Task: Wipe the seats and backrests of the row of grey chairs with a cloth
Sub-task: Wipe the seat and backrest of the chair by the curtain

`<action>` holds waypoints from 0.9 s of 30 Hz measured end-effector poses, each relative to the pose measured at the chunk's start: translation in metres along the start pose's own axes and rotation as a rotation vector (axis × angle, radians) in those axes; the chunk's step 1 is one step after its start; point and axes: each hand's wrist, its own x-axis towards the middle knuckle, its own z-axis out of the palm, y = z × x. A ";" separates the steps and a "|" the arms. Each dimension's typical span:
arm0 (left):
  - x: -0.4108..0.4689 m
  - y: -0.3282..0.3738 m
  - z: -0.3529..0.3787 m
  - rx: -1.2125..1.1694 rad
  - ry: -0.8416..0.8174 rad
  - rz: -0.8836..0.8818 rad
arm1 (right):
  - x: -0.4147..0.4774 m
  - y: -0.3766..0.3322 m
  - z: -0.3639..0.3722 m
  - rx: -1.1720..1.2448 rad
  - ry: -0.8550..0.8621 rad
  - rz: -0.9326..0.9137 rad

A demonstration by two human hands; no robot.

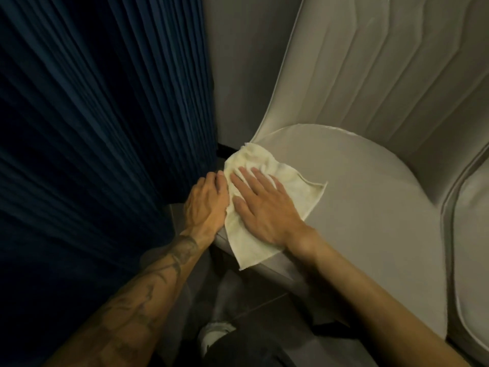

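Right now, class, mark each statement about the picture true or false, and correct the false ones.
1. The right hand lies flat on the pale yellow cloth. True.
2. The cloth lies on the floor. False: it lies on the grey padded chair seat.
3. A dark blue pleated curtain hangs left of the seat. True.
4. The left hand is far from the cloth. False: it touches the cloth's left edge.

Cloth (254, 157) under right hand (264, 205): cream-yellow, plain. Seat (357, 202): light grey. Curtain (92, 115) left of left hand (206, 202): navy, pleated. Left forearm (148, 282): dark tattoos.
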 end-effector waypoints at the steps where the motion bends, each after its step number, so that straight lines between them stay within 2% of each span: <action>1: 0.000 0.000 0.000 0.012 -0.002 0.003 | -0.004 0.006 0.000 0.002 0.003 -0.009; 3: 0.000 -0.001 0.000 0.052 -0.007 0.012 | -0.029 0.029 0.002 0.038 0.010 -0.004; 5: 0.003 -0.004 0.001 0.079 -0.011 0.017 | -0.058 0.062 -0.003 0.063 0.020 0.084; 10: 0.005 -0.010 0.004 0.109 -0.008 0.053 | -0.101 0.139 -0.023 0.049 0.081 0.556; 12: 0.005 -0.009 0.003 0.116 -0.014 0.066 | -0.088 0.149 -0.022 -0.004 0.126 0.648; 15: 0.004 -0.005 -0.003 0.141 -0.038 0.089 | -0.036 0.152 -0.031 0.053 0.127 0.624; 19: 0.012 0.006 -0.012 0.267 -0.089 0.254 | -0.011 0.169 -0.039 0.101 0.103 0.524; 25: 0.056 0.050 0.008 0.295 -0.125 0.380 | -0.035 0.204 -0.041 0.032 0.227 0.770; 27: 0.071 0.064 0.018 0.295 -0.143 0.383 | -0.013 0.208 -0.044 0.015 0.237 0.767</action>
